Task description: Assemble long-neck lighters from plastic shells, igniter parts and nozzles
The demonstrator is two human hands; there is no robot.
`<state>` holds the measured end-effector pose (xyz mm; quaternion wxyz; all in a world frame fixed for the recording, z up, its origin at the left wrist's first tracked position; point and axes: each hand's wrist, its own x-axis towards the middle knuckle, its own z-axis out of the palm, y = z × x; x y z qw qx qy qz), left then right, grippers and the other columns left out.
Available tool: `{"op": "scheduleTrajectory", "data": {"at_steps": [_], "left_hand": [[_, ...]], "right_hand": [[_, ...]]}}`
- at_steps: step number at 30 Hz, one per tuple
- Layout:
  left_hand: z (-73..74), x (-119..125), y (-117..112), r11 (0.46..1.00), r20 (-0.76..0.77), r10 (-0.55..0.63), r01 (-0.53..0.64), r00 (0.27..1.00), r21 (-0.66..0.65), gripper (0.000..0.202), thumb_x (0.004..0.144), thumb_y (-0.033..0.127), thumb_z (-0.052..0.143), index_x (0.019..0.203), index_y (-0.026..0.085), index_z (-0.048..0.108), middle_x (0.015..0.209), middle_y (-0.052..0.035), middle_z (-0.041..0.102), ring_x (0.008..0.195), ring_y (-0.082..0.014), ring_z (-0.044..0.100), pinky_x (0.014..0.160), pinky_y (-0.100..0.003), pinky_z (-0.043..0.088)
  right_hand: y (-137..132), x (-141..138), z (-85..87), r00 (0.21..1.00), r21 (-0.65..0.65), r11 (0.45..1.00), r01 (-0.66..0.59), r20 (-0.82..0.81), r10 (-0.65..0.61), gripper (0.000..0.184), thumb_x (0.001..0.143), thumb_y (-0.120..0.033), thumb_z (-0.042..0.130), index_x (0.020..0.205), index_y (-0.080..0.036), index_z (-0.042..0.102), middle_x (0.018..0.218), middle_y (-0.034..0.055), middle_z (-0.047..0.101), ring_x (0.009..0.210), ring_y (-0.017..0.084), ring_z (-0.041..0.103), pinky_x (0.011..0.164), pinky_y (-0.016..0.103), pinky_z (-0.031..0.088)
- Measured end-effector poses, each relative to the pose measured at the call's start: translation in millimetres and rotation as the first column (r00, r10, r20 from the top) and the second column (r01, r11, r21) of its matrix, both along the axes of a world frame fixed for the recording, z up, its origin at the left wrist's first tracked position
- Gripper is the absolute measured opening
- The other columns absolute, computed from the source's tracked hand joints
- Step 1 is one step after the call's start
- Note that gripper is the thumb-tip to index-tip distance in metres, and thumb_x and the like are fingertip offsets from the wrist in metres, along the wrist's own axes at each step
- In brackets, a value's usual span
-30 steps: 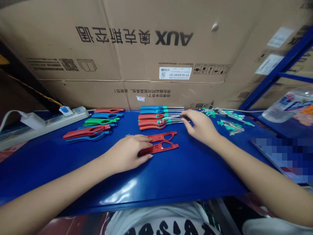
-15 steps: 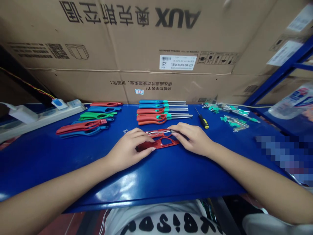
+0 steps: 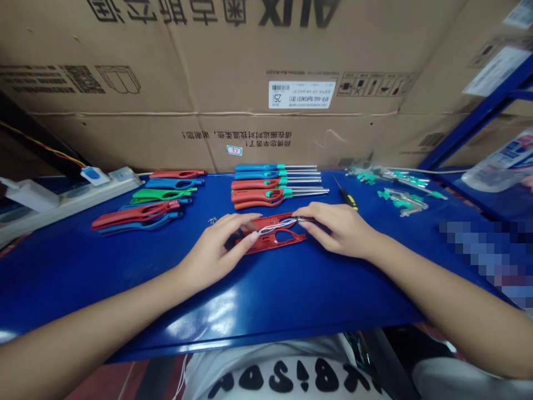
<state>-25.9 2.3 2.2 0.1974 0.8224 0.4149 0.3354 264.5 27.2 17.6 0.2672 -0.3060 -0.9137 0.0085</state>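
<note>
Two red lighter-shell halves (image 3: pixel 277 238) lie side by side on the blue table, their hollow insides facing up. Thin white and dark wires (image 3: pixel 277 225) run across them. My left hand (image 3: pixel 222 244) is at the left end of the shells, its thumb and a blurred finger closed on the wires' left end. At the other end, my right hand (image 3: pixel 337 226) pinches a small dark metallic part (image 3: pixel 298 220) where the wires meet it, over the upper half's right end. Its exact shape is mostly covered by the fingertips.
Behind my hands lie several lighters with metal tubes (image 3: pixel 275 195). Red, blue and green shells (image 3: pixel 137 215) are at left beside a power strip (image 3: pixel 79 203). A screwdriver (image 3: pixel 346 195) and clear-and-green parts (image 3: pixel 402 201) lie at right. A cardboard box (image 3: pixel 233 66) stands behind.
My left hand has shifted from the lower shell half to the wires, which now sit raised and more exposed. My right hand keeps its pinch at the right end. The view has tilted slightly.
</note>
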Motion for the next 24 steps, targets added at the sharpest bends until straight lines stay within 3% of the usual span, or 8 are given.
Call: {"op": "scheduleTrajectory", "data": {"at_steps": [5, 12, 17, 24], "left_hand": [[-1.9, 4.5, -5.9, 0.977, 0.117, -0.062, 0.084, 0.991, -0.198, 0.028, 0.102, 0.036, 0.050, 0.110, 0.024, 0.075, 0.109, -0.0043, 0.076, 0.100, -0.0210, 0.070, 0.092, -0.037, 0.056], [0.2, 3.3, -7.7, 0.980, 0.144, -0.041, 0.068, 0.989, -0.188, 0.022, 0.097, 0.035, 0.061, 0.109, 0.026, 0.077, 0.102, -0.0031, 0.077, 0.092, -0.0200, 0.070, 0.082, -0.035, 0.057], [-0.8, 2.1, -6.2, 0.990, 0.132, -0.005, 0.024, 0.991, -0.141, 0.021, 0.097, 0.032, 0.061, 0.107, 0.024, 0.077, 0.102, -0.0051, 0.075, 0.091, -0.0199, 0.071, 0.081, -0.034, 0.058], [-2.6, -0.4, -7.1, 0.994, 0.027, -0.068, 0.065, 0.997, 0.093, 0.021, 0.099, 0.021, 0.060, 0.113, 0.021, 0.074, 0.102, -0.0060, 0.072, 0.091, -0.0163, 0.068, 0.083, -0.029, 0.057]], "right_hand": [[-2.1, 1.2, 1.1, 0.997, 0.014, 0.998, -0.060, 0.042, 0.059, 0.030, 0.102, -0.027, 0.048, 0.128, -0.024, 0.063, 0.113, 0.0077, 0.076, 0.097, 0.022, 0.073, 0.078, 0.034, 0.058], [-4.7, -3.3, -0.4, 0.989, -0.159, 0.978, -0.133, -0.079, 0.122, 0.025, 0.101, -0.023, 0.050, 0.125, -0.023, 0.059, 0.115, 0.0074, 0.073, 0.098, 0.019, 0.071, 0.080, 0.032, 0.057], [-6.2, -5.7, -1.4, 0.980, -0.384, 0.909, -0.162, -0.166, 0.105, 0.020, 0.100, -0.026, 0.054, 0.119, -0.024, 0.060, 0.108, 0.0053, 0.071, 0.091, 0.018, 0.068, 0.078, 0.031, 0.055], [-6.7, -8.0, 0.3, 0.971, -0.585, 0.785, -0.206, -0.222, 0.090, 0.011, 0.100, -0.027, 0.054, 0.108, -0.022, 0.059, 0.103, 0.0043, 0.068, 0.089, 0.017, 0.064, 0.080, 0.032, 0.054]]}}
